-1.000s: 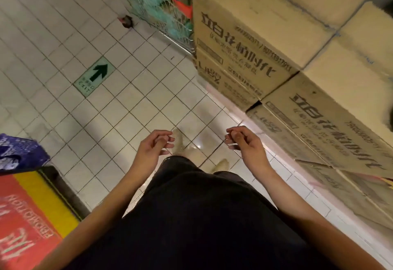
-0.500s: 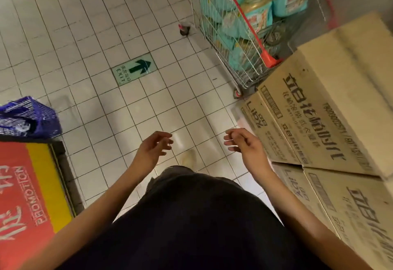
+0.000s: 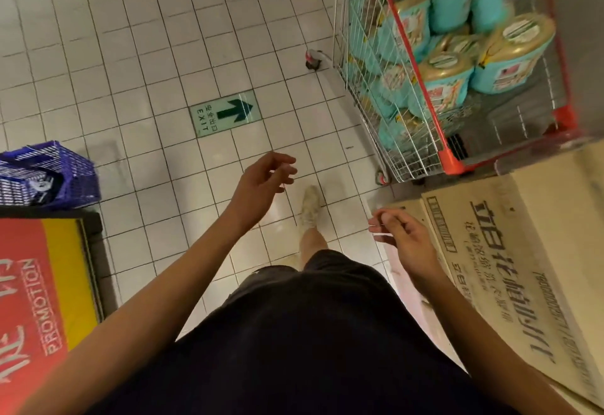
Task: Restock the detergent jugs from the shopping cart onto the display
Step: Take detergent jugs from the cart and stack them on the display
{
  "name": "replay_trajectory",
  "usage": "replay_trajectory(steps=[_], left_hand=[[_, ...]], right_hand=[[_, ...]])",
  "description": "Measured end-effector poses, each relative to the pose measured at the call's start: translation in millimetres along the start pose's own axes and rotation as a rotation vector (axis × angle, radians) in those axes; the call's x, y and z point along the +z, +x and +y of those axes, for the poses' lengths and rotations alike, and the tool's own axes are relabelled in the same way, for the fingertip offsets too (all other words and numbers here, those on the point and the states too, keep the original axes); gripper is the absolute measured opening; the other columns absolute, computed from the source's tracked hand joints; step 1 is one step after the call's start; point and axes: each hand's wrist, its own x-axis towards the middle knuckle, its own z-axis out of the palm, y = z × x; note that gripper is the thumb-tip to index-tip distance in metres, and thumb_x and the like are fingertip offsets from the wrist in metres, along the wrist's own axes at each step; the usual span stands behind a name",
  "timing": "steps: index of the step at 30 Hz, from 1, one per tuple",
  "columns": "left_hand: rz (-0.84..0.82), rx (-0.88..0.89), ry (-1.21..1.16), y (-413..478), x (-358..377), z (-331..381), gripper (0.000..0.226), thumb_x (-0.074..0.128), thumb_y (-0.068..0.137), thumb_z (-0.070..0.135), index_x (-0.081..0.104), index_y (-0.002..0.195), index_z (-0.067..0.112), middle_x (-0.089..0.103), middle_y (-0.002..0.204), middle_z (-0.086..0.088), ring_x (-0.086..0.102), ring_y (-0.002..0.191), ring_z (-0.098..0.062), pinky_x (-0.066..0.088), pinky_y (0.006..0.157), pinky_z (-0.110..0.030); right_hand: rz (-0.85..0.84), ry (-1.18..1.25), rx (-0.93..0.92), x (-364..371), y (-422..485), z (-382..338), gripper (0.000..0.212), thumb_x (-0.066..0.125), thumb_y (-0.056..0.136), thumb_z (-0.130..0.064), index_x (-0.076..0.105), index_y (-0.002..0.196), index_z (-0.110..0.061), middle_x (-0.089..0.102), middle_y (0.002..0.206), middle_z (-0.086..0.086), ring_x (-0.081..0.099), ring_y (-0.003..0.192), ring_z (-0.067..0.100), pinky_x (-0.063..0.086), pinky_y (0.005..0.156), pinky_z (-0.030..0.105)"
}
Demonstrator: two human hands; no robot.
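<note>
left hand empty | right hand empty; detergent jugs in shopping cart

Tiled floor: carries everything listed.
- Shopping cart: far right; detergent jugs piled inside it.
- Cardboard boxes: right, just in front of the cart on the near side.
- Exit marker: centre of the floor, left of the cart.
- Basket: left side.
- Promotion board: near left, just in front of the basket.
- Shoe: on the floor between board and boxes.
</note>
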Motion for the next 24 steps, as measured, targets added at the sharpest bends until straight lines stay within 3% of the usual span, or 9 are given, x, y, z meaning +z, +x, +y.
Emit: replay_trajectory(steps=[7,15,24], left_hand=[[0.077,-0.141,0.044,64,-28,20,0.021,0.056,0.104,0.034,0.069,0.120,0.028,0.077,0.110,0.007,0.075,0.101,-0.013,0.061,0.091,-0.039],[0.183,-0.226,0.034,145,-55,46,0.018,0.055,0.109,0.020,0.070,0.116,0.027,0.077,0.107,0.008,0.075,0.098,-0.013,0.061,0.089,-0.039],[0.027,-0.160,0.106,294,-70,97,0.016,0.055,0.109,0.021,0.068,0.117,0.024,0.075,0.111,0.004,0.074,0.098,-0.012,0.061,0.089,-0.037]], right_hand=[[-0.087,0.027,-0.026,5,128,-81,0.021,0.051,0.110,-0.015,0.072,0.114,-0.012,0.079,0.105,0.005,0.075,0.102,0.023,0.061,0.080,0.024],[-0.166,-0.020,-0.130,3,244,-179,0.023,0.050,0.111,-0.016,0.070,0.118,-0.006,0.076,0.109,0.013,0.075,0.101,0.023,0.061,0.086,0.032],[-0.052,0.043,-0.128,16,343,-237,0.020,0.054,0.106,-0.028,0.072,0.112,-0.023,0.078,0.106,0.005,0.075,0.101,0.025,0.061,0.087,0.036]])
